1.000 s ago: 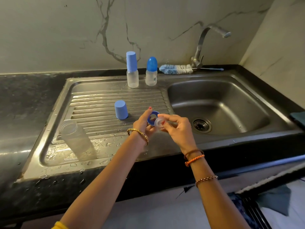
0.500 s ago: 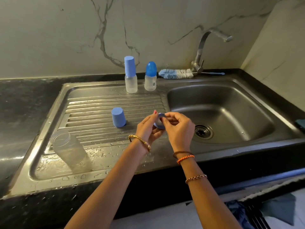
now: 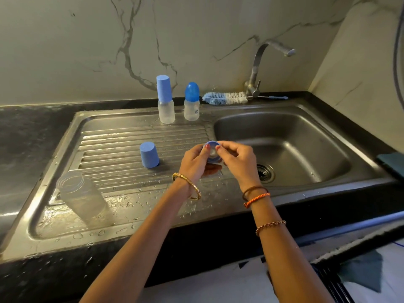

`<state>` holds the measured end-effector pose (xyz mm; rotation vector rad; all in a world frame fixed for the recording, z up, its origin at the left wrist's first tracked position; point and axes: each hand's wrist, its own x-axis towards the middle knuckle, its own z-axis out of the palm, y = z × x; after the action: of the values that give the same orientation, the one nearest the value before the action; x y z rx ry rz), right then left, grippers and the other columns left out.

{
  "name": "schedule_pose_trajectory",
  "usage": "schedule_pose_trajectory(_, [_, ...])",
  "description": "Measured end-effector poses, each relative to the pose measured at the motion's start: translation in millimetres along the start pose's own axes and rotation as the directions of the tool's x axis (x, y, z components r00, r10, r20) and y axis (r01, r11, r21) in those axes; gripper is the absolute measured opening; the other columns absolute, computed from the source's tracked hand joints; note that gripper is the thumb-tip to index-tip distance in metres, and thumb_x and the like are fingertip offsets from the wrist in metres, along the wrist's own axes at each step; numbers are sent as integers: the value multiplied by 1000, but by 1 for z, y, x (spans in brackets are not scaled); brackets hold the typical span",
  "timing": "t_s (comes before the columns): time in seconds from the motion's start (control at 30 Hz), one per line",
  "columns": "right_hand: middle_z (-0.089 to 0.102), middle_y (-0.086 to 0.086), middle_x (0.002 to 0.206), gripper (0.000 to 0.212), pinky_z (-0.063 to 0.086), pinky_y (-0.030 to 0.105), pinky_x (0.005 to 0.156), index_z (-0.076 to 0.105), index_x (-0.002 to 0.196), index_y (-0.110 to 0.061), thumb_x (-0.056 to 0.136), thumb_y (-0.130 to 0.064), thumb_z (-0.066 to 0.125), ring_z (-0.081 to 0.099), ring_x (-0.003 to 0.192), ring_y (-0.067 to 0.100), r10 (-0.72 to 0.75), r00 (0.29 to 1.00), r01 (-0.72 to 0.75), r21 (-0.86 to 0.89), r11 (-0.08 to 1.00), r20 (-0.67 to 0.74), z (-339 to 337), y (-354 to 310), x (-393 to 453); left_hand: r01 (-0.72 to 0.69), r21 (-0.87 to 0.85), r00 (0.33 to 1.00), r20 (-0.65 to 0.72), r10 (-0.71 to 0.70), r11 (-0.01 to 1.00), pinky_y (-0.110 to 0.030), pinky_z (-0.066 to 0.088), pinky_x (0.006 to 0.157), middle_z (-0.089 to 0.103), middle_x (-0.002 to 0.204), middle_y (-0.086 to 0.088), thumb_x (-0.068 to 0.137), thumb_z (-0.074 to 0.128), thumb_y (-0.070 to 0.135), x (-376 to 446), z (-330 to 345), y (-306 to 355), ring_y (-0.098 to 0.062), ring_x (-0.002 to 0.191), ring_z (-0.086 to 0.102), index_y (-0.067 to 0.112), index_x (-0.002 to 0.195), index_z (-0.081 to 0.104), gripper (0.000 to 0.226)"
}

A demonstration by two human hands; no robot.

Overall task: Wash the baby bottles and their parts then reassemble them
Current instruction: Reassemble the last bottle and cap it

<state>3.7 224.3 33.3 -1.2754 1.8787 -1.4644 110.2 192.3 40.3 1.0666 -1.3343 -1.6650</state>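
Blue plastic bottle collar ring (image 3: pixel 210 149), earlier held apart from the clear nipple, is now pinched by left hand (image 3: pixel 196 164) and right hand (image 3: pixel 237 159) together, seating it.

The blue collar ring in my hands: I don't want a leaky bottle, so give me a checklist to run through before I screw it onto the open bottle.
1. Blue collar ring held firmly: ok, left hand and right hand both pinch it.
2. Clear nipple seated fully in the ring: cannot tell, fingers cover it.
3. Open bottle upright on the drainboard, mouth uncovered: ok.
4. Loose blue cap within sight for the last step: ok, standing on the drainboard.
5. Bottle dry inside: cannot tell.
6. Other two bottles, tall-capped bottle and round-capped bottle, already capped: ok.
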Motion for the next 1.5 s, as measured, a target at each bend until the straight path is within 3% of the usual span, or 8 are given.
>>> schedule_pose_trajectory(0.17, [63, -6, 83, 12, 47, 6, 68, 68, 96, -9, 86, -11, 62, 58, 72, -3, -84, 995, 80, -68, 994, -51, -5, 0, -6, -160, 478, 981, -24, 195, 864, -35, 54, 79, 65, 95, -7, 98, 40, 18, 0, 4, -4, -19, 84, 62, 11, 120, 59, 29])
schedule_pose_trajectory(0.3, [66, -2, 95, 24, 50, 15, 81, 66, 108, -10, 86, -4, 59, 62, 87, 4, -33, 997, 36, -37, 999, 63, -7, 1, -10, -218, 479, 949, -100, 300, 850, -37, 52, 86, 67, 99, -5, 92, 50, 13, -1, 5, -9, -18, 92, 62, 15, 112, 66, 25])
schedule_pose_trajectory(0.47, [65, -4, 90, 25, 48, 12, 78, 68, 105, -9, 83, 0, 60, 60, 83, 4, -45, 999, 44, -56, 997, -21, -8, 2, -15, -262, 577, 917, -100, 385, 773, -11, 38, 71, 59, 101, -5, 88, 57, 16, -6, 7, -12, -12, 89, 49, 16, 114, 67, 28])
schedule_pose_trajectory(0.73, [68, -1, 93, 23, 52, 16, 78, 69, 106, -9, 85, -3, 59, 61, 80, 3, -14, 999, 15, 37, 999, -33, -5, -3, -22, -283, 590, 850, -212, 483, 756, -16, 40, 68, 51, 74, 6, 83, 62, 7, -7, 8, -7, -11, 77, 47, 10, 102, 72, 21])
schedule_pose_trajectory(0.87, [66, 2, 97, 25, 50, 22, 84, 63, 110, -6, 95, -4, 43, 61, 87, 9, 192, 937, -306, 426, 851, 291, -21, -2, -20, -187, 314, 915, -288, 281, 931, -30, 55, 72, 59, 74, 1, 79, 65, 2, -9, 7, -4, -17, 77, 60, 4, 96, 72, 18])
schedule_pose_trajectory(0.97, [63, 2, 106, 43, 48, 19, 83, 58, 118, -11, 90, 14, 36, 58, 92, 7, 103, 934, -222, 329, 918, 343, -25, 5, -19, -91, 16, 959, -267, 92, 996, -17, 55, 60, 64, 73, -3, 80, 63, -1, -16, 11, 3, -12, 68, 62, 0, 96, 70, 18])
schedule_pose_trajectory(1.23, [68, -3, 92, 41, 54, 29, 84, 63, 102, -19, 75, 12, 65, 66, 89, 11, -137, 988, 120, 201, 972, 70, -19, 16, -21, 56, -242, 991, -105, -83, 969, -16, 54, 54, 60, 73, -8, 83, 64, 2, -25, 18, 14, -11, 56, 61, -2, 97, 65, 14])
schedule_pose_trajectory(1.5, [68, 4, 98, 31, 54, 36, 84, 68, 98, -18, 77, 5, 66, 64, 97, 23, -115, 991, 103, 156, 982, 71, -22, 16, -28, 95, -256, 987, -98, -124, 962, -21, 54, 59, 61, 79, -7, 87, 56, 1, -31, 21, 10, -17, 69, 61, 3, 94, 62, 9])
